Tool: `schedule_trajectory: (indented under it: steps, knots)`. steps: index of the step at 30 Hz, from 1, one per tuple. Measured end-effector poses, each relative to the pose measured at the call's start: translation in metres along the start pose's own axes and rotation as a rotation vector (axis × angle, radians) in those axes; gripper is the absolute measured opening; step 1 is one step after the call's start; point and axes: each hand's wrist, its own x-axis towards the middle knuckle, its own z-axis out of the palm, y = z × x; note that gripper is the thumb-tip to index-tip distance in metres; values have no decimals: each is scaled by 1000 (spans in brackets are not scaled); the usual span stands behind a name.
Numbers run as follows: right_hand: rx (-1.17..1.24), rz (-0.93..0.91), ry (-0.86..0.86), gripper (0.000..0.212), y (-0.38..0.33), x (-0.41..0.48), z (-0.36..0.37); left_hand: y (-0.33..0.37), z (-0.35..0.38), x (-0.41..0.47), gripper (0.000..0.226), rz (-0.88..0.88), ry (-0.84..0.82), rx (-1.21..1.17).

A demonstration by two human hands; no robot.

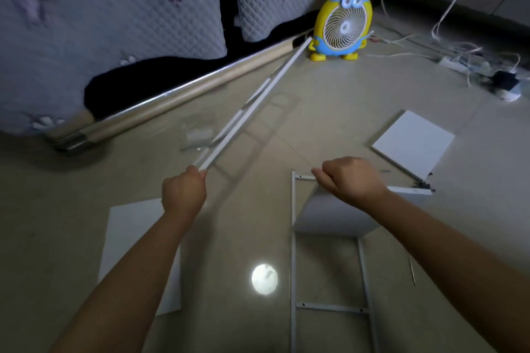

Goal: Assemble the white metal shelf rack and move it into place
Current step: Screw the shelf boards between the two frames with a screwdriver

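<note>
My left hand (pixel 183 193) grips the near end of a long white ladder-shaped side frame (pixel 252 106), seen edge-on and raised off the floor, its far end reaching toward the fan. My right hand (pixel 348 178) is curled over the top edge of a white shelf panel (pixel 332 218) that stands attached to a second white side frame (pixel 293 266) lying flat on the floor. What the right fingers pinch is hidden. Another white shelf panel (pixel 413 143) lies on the floor at the right, and one more (pixel 132 238) lies under my left forearm.
A yellow cartoon fan (pixel 341 27) stands at the back. A bed with a quilted cover (pixel 114 23) and its rail fills the left. Cables and a power strip (pixel 459 61) spread at the back right. A clear plastic bag (pixel 196 135) lies on the floor.
</note>
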Motion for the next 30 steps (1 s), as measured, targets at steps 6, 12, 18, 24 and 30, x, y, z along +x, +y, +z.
schedule_trajectory:
  steps: [6,12,18,24,30]
  knots:
    - [303,287,-111,45,11,12,-29,44,-57,6,44,-16,104,-222]
    - [55,-59,693,25,47,22,-96,89,-76,-6,65,52,227,-348]
    - [-327,-175,366,54,62,48,-128,130,-87,13,73,378,430,-111]
    - [-415,72,-102,26,83,47,-144,115,-89,47,68,664,576,-10]
    - [-296,304,52,19,78,5,-140,147,-90,76,61,638,402,-192]
